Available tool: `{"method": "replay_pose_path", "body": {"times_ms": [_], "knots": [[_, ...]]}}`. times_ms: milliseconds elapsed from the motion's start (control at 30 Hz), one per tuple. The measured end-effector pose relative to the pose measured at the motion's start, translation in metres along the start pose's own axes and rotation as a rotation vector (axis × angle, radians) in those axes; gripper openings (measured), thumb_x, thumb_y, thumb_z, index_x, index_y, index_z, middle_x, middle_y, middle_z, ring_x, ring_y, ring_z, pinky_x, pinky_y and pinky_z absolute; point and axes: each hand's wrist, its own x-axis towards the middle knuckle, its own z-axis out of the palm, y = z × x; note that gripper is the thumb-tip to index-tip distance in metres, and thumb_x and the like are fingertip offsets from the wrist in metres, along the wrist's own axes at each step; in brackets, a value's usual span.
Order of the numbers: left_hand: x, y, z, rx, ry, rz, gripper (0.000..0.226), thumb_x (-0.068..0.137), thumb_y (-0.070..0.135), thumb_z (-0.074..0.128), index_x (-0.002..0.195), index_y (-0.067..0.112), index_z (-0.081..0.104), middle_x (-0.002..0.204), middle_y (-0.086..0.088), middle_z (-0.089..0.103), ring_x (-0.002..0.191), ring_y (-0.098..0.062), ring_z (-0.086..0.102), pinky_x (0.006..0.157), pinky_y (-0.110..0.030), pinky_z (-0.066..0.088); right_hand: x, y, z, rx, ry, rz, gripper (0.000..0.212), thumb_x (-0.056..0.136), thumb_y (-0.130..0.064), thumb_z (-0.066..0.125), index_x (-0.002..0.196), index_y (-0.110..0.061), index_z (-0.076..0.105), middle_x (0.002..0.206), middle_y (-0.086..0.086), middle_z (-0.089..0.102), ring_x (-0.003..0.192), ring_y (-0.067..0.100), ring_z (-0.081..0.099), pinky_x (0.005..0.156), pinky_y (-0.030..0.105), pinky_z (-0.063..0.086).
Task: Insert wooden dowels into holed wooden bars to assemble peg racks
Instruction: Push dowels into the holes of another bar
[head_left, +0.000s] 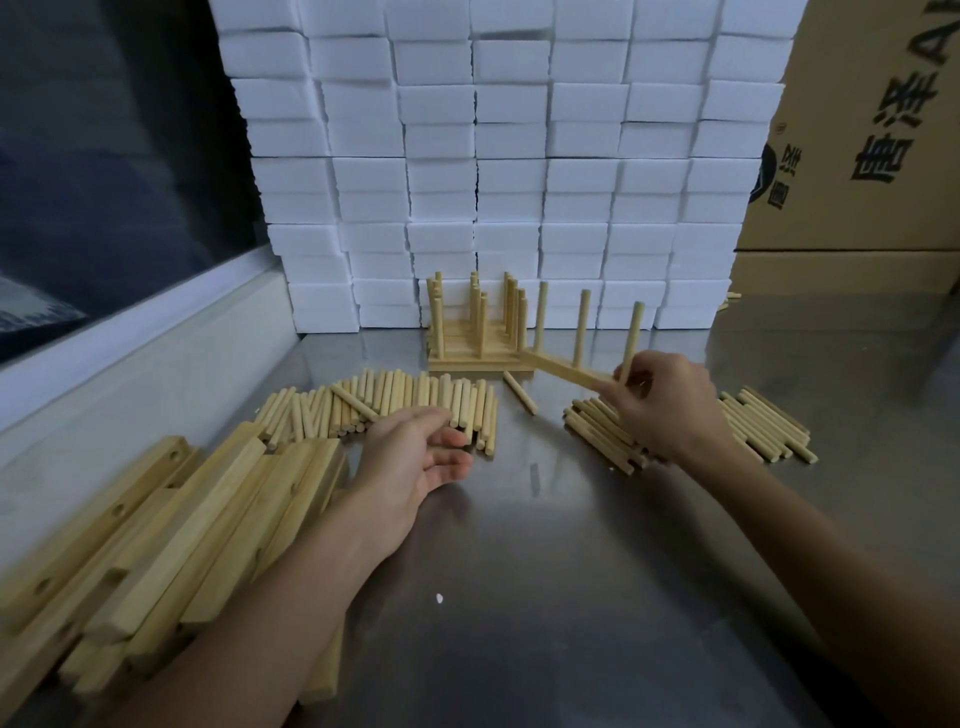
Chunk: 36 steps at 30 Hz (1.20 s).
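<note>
Looks like one rack's done: right hand (660, 402) grips a pale wooden bar with three upright dowels (569, 370), its far end touching the stack of finished racks (475, 338). Left hand (421, 457) hangs relaxed and empty, nearer than that stack. Next, probably set it down, then grab a fresh holed bar (156, 530).

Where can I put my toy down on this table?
The bare steel table between the two forearms is free, and so is the far right strip beside the cardboard box. It is crowded at the left with bars, in the middle with dowels, and by the finished racks at the back.
</note>
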Motion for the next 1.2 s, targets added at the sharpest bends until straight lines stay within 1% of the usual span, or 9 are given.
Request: {"method": "replay_pose_path", "body": {"times_ms": [133,333,500,633,767,867,1000,1133,1200], "knots": [[0.003,0.000,0.001,0.035,0.004,0.005,0.011,0.097,0.004,0.055,0.104,-0.002,0.060,0.070,-0.013,0.060,0.054,-0.022,0.061,0.050,-0.027,0.054,0.017,0.010,-0.002,-0.119,-0.009,0.002,0.022,0.085,-0.037,0.074,0.078,-0.017,0.067,0.071,-0.002,0.066,0.067,0.017,0.062,0.060,0.031,0.052],[0.004,-0.001,0.000,0.056,0.004,0.009,0.008,0.097,0.003,0.055,0.095,0.000,0.063,0.067,-0.011,0.060,0.053,-0.021,0.061,0.048,-0.027,0.053,0.047,-0.001,0.015,-0.250,-0.183,0.009,0.019,0.085,-0.034,0.075,0.082,-0.018,0.066,0.078,-0.001,0.065,0.069,0.014,0.059,0.058,0.029,0.047],[0.005,-0.002,0.000,0.058,0.007,0.015,0.010,0.097,0.003,0.054,0.092,0.000,0.063,0.063,-0.010,0.060,0.050,-0.019,0.061,0.046,-0.025,0.052,0.068,-0.003,0.041,-0.142,-0.272,0.051,0.022,0.083,-0.031,0.078,0.089,-0.012,0.070,0.090,0.002,0.071,0.084,0.018,0.066,0.079,0.036,0.057],[0.007,-0.003,0.000,0.060,0.013,0.018,0.012,0.097,0.002,0.054,0.091,0.000,0.063,0.059,-0.009,0.060,0.048,-0.019,0.061,0.045,-0.025,0.051,0.074,-0.013,0.065,-0.056,-0.262,0.057,0.023,0.081,-0.028,0.080,0.095,-0.011,0.071,0.093,0.002,0.069,0.088,0.018,0.064,0.082,0.033,0.055],[0.007,-0.003,0.001,0.073,0.023,0.018,0.013,0.097,0.001,0.053,0.089,0.000,0.063,0.059,-0.009,0.060,0.047,-0.019,0.061,0.045,-0.025,0.051,0.074,-0.025,0.088,-0.081,-0.243,0.070,0.025,0.080,-0.029,0.079,0.074,-0.014,0.060,0.072,0.002,0.063,0.071,0.019,0.063,0.065,0.031,0.050],[0.006,-0.002,0.002,0.076,0.021,0.014,0.012,0.097,0.002,0.054,0.089,0.000,0.063,0.060,-0.010,0.060,0.048,-0.018,0.061,0.045,-0.025,0.052,0.072,-0.033,0.101,-0.082,-0.199,0.080,0.024,0.080,-0.028,0.077,0.072,-0.012,0.061,0.065,0.001,0.060,0.064,0.013,0.058,0.054,0.026,0.044],[0.002,0.000,0.004,0.069,0.011,0.013,0.013,0.098,0.001,0.052,0.089,0.000,0.062,0.060,-0.010,0.058,0.045,-0.017,0.059,0.045,-0.024,0.051,0.068,-0.039,0.107,-0.077,-0.149,0.101,0.022,0.079,-0.028,0.074,0.078,-0.008,0.065,0.080,0.008,0.063,0.074,0.022,0.063,0.060,0.032,0.050],[0.001,0.001,0.004,0.081,0.014,0.018,0.015,0.098,0.000,0.051,0.088,0.000,0.062,0.059,-0.010,0.058,0.045,-0.018,0.059,0.044,-0.024,0.051,0.063,-0.046,0.099,-0.182,-0.160,0.110,0.023,0.084,-0.029,0.065,0.070,-0.013,0.055,0.073,0.003,0.057,0.073,0.025,0.060,0.061,0.032,0.045],[0.001,0.001,0.004,0.091,0.017,0.019,0.015,0.098,0.000,0.051,0.088,0.000,0.063,0.060,-0.010,0.058,0.046,-0.018,0.059,0.045,-0.024,0.051,0.055,-0.051,0.089,-0.284,-0.140,0.029,0.021,0.087,-0.032,0.060,0.075,-0.016,0.056,0.080,0.002,0.056,0.080,0.025,0.056,0.073,0.038,0.049]]}}
